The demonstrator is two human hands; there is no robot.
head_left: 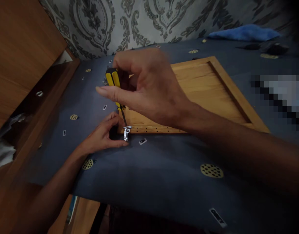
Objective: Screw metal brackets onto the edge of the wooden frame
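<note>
Screwdriver (112,78) stood tip-down on a bracket (126,132) at the panel's (203,87) near-left corner.
The right hand (149,86) gripped the yellow handle with its fingers curled round it. The left hand (104,135), at 9 o'clock of the bracket, pinched it between thumb and fingertips against the panel edge. The panel lay flat on a dark sheet (151,175); a blue cloth (244,32) lay at 1 o'clock and a wooden cabinet (20,52) stood at 10.
</note>
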